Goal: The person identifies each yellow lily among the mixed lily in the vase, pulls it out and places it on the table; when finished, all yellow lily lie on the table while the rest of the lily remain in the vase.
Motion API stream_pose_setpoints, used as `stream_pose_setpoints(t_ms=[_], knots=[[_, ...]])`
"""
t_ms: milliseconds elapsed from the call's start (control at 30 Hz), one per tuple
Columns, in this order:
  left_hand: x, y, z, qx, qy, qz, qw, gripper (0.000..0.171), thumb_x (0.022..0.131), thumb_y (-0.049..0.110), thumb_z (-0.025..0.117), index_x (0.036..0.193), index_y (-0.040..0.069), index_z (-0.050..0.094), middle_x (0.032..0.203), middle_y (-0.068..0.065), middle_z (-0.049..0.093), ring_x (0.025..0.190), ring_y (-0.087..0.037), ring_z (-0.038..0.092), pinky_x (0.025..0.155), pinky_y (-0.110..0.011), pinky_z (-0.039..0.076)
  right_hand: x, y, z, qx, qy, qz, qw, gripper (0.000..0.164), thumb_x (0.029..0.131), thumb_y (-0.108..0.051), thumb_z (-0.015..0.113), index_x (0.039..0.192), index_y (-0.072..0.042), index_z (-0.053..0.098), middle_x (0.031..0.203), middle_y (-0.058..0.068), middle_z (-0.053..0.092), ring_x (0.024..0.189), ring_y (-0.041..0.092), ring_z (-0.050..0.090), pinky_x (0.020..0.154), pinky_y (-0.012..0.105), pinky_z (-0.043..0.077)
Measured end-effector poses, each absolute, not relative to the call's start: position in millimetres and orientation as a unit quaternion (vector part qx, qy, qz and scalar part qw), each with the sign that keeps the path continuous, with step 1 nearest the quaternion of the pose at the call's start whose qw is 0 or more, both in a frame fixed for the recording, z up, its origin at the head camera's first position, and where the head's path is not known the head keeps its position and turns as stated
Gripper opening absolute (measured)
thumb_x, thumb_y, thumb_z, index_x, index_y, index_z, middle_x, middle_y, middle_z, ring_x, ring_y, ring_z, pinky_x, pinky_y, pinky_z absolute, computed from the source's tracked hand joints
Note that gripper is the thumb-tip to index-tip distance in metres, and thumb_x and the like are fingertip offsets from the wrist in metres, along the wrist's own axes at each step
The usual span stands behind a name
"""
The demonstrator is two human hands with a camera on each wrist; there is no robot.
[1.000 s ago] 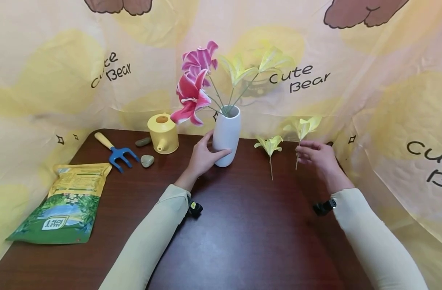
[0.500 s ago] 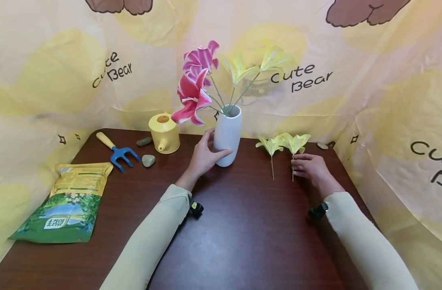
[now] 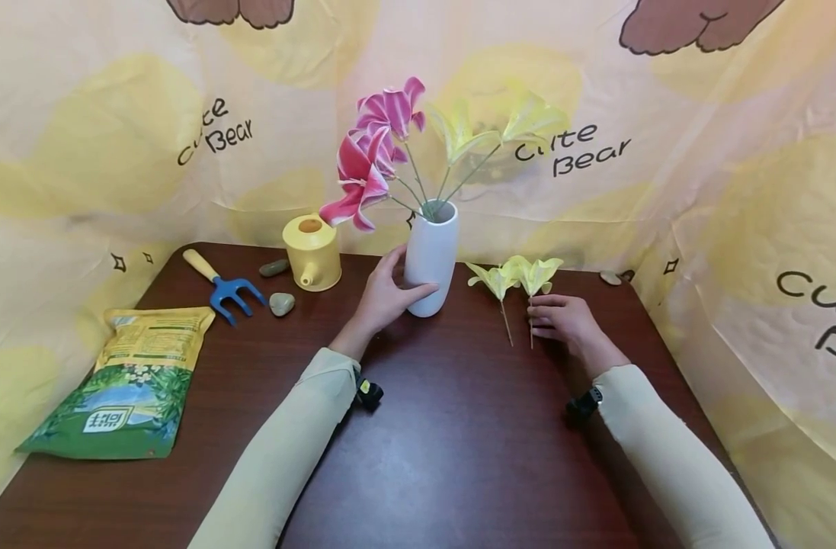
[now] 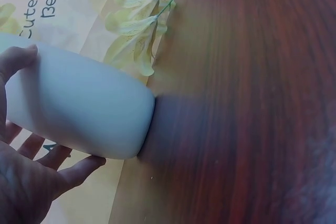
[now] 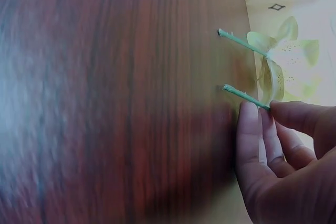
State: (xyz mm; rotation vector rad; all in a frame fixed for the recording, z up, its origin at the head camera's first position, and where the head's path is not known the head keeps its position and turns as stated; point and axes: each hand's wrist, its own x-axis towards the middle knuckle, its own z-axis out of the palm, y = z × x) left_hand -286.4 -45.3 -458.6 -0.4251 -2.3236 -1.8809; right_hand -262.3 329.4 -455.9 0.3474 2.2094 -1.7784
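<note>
My left hand [image 3: 383, 293] holds the white vase [image 3: 431, 259] from its left side, thumb across the front. The vase stands upright on the table; the left wrist view shows the fingers spread around its wall [image 4: 89, 103]. Pink lilies [image 3: 393, 114] lean left out of its mouth, and yellow lilies [image 3: 530, 118] lean right. Right of the vase, my right hand [image 3: 568, 324] pinches the thin stem of a yellow lily [image 3: 537, 274] between thumb and fingers. Beside it lies another yellow lily [image 3: 491, 280], its bloom overlapping the held one. Both green stem ends [image 5: 244, 97] point toward me.
Left of the vase are a yellow watering can [image 3: 312, 252], two stones [image 3: 281, 304] and a blue hand fork [image 3: 231, 297]. A green and yellow bag [image 3: 129, 389] lies at far left. Another stone [image 3: 610, 277] sits back right. Printed cloth [image 3: 733, 191] hangs behind and beside the table.
My right hand has brought its yellow lily left and down, close against the other one, which has slid left and tilted. The blooms in the vase have shifted slightly; my left hand stays put.
</note>
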Motion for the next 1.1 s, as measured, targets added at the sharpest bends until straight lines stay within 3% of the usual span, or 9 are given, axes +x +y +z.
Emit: stream_pose_setpoints(t_ms=[267,467,700,800,933,1100], knots=[[-286.3,-47.7,-458.5,-0.151,-0.757,-0.635,0.038,0.090,0.090,0.025,0.096,0.166,0.018,0.048,0.160,-0.014,0.058,0.146,-0.040,0.063,0.119,-0.060,0.056,-261.5,324.4,-459.5,0.130,0.756,-0.627,0.136,0.054,0.110,-0.005,0.068,0.159,0.011,0.051,0.098,-0.010,0.082,0.087,0.006,0.080,0.082,0.027,0.069],[-283.8,-46.1,-457.5,-0.143,-0.765,-0.626,0.049,0.091,0.089,0.030,0.098,0.164,0.017,0.048,0.156,-0.014,0.061,0.143,-0.038,0.064,0.119,-0.058,0.056,-256.8,321.2,-453.7,0.149,0.742,-0.641,0.127,0.055,0.108,-0.004,0.070,0.157,0.013,0.052,0.097,-0.009,0.083,0.088,0.006,0.081,0.084,0.028,0.070],[-280.2,-43.7,-455.6,-0.128,-0.792,-0.591,0.081,0.096,0.084,0.036,0.101,0.162,0.014,0.049,0.154,-0.013,0.060,0.143,-0.033,0.059,0.124,-0.059,0.049,-257.3,310.7,-434.6,0.174,0.711,-0.681,0.027,0.047,0.104,-0.003,0.075,0.146,0.010,0.060,0.083,-0.007,0.081,0.076,0.008,0.078,0.075,0.027,0.069],[-280.2,-43.7,-455.7,-0.125,-0.797,-0.584,0.089,0.097,0.084,0.036,0.101,0.162,0.013,0.049,0.153,-0.013,0.059,0.143,-0.032,0.057,0.124,-0.059,0.048,-263.9,303.0,-421.4,0.153,0.690,-0.707,-0.026,0.038,0.103,-0.004,0.078,0.139,0.004,0.068,0.095,-0.008,0.080,0.085,0.008,0.079,0.083,0.027,0.069],[-281.5,-43.3,-456.0,-0.127,-0.797,-0.583,0.093,0.096,0.084,0.037,0.101,0.162,0.014,0.050,0.153,-0.013,0.060,0.142,-0.032,0.057,0.123,-0.059,0.049,-273.7,283.1,-394.7,0.094,0.648,-0.753,-0.061,0.022,0.102,-0.005,0.081,0.123,-0.006,0.076,0.117,0.000,0.073,0.100,0.009,0.078,0.100,0.028,0.066],[-283.4,-41.8,-456.6,-0.137,-0.794,-0.585,0.097,0.096,0.084,0.037,0.101,0.162,0.014,0.050,0.153,-0.012,0.060,0.142,-0.032,0.058,0.122,-0.058,0.050,-283.2,247.1,-358.0,0.032,0.592,-0.802,-0.072,0.017,0.100,-0.003,0.083,0.115,-0.009,0.078,0.119,0.006,0.075,0.100,0.013,0.080,0.100,0.028,0.066]])
